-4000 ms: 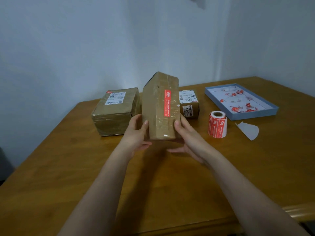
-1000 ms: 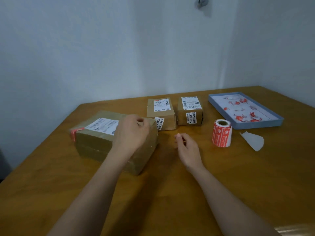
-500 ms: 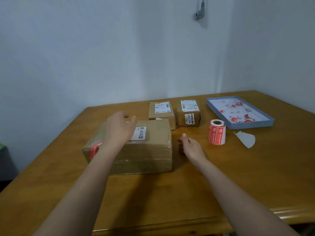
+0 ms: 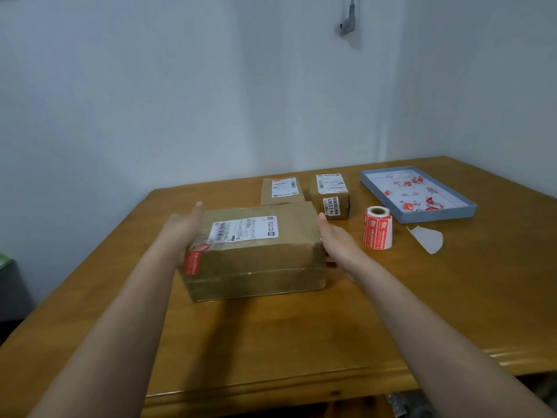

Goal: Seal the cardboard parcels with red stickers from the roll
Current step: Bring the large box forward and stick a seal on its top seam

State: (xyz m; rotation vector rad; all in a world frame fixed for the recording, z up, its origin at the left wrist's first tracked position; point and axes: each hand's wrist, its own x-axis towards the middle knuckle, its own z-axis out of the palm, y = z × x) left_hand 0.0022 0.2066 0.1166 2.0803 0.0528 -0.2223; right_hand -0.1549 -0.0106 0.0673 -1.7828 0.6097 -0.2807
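Centrally on the wooden tabletop (image 4: 452, 297), a large brown cardboard parcel (image 4: 256, 254) is pressed between the left hand (image 4: 180, 230) and right hand (image 4: 337, 242), fingers straight. A red sticker roll (image 4: 378, 228) is stood just right.

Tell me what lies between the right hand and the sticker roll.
In the head view, only bare table separates the right hand from the sticker roll.

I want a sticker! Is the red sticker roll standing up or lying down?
Standing up. The sticker roll rests on its end on the table, hollow core facing up.
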